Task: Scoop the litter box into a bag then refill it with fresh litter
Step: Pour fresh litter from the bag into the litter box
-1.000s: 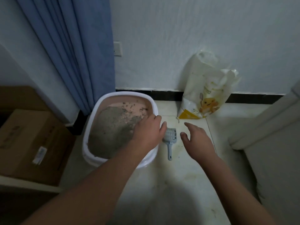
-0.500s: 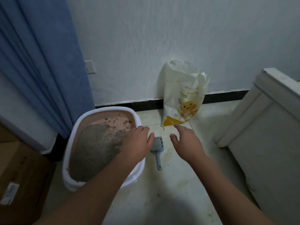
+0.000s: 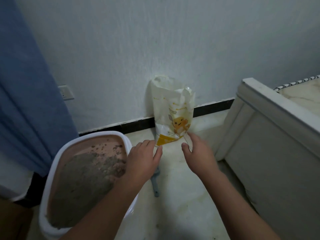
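A white-rimmed pink litter box (image 3: 57,163) with grey litter heaped in it sits on the floor at the lower left. A white and yellow litter bag (image 3: 173,111) with a cartoon figure leans upright against the wall. My left hand (image 3: 142,161) and my right hand (image 3: 199,155) reach toward the bag's bottom, fingers spread and relaxed, holding nothing; the fingertips are at the bag's lower corners. A grey scoop (image 3: 155,184) lies on the floor between the box and my arms, its head hidden under my left hand.
A blue curtain (image 3: 26,101) hangs at the left above the litter box. A white cabinet (image 3: 270,153) stands close on the right. A wall socket (image 3: 66,92) sits beside the curtain. A cardboard box corner (image 3: 10,222) shows at the bottom left.
Both hands have moved forward from beside the scoop to the base of the litter bag. The view has swung right, so the box sits further left and the cabinet looms larger.
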`<action>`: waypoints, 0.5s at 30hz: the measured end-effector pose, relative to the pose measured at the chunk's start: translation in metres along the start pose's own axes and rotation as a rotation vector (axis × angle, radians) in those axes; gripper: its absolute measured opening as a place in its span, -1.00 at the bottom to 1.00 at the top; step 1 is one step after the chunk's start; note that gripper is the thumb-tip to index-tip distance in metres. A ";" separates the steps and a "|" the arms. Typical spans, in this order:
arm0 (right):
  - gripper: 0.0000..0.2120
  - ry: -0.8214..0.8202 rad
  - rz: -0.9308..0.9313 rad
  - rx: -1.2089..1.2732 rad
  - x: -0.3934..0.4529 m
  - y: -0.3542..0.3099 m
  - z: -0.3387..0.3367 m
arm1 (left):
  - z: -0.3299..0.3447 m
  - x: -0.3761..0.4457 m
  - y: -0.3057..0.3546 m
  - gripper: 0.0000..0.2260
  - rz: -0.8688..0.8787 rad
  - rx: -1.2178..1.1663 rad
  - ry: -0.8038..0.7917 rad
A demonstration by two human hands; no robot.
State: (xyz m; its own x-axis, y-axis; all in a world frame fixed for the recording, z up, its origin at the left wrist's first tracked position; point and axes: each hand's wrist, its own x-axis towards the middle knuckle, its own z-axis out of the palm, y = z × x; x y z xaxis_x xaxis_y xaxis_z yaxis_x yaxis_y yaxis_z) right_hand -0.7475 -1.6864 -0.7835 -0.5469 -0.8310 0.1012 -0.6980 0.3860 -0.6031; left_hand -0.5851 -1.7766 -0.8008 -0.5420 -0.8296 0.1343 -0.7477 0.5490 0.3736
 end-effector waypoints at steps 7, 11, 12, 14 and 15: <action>-0.54 0.032 0.077 -0.016 -0.003 0.040 -0.035 | 0.026 0.027 0.035 -0.57 0.053 -0.051 0.078; -0.54 0.042 0.120 -0.004 0.005 0.062 -0.046 | 0.036 0.029 0.051 -0.65 0.099 -0.013 0.076; -0.54 0.052 0.121 0.004 0.008 0.065 -0.048 | 0.035 0.031 0.056 -0.68 0.109 -0.008 0.076; -0.53 0.072 0.108 0.023 0.019 0.066 -0.052 | 0.027 0.040 0.069 -0.69 0.148 0.026 0.072; -0.53 0.067 0.104 0.030 0.026 0.065 -0.055 | 0.021 0.047 0.073 -0.69 0.165 0.050 0.059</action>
State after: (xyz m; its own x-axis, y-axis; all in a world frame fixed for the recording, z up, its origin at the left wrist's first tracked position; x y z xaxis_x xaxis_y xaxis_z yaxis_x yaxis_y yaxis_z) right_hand -0.8324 -1.6610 -0.7766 -0.6462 -0.7579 0.0892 -0.6224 0.4557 -0.6364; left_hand -0.6733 -1.7735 -0.7864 -0.6368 -0.7314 0.2440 -0.6692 0.6815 0.2963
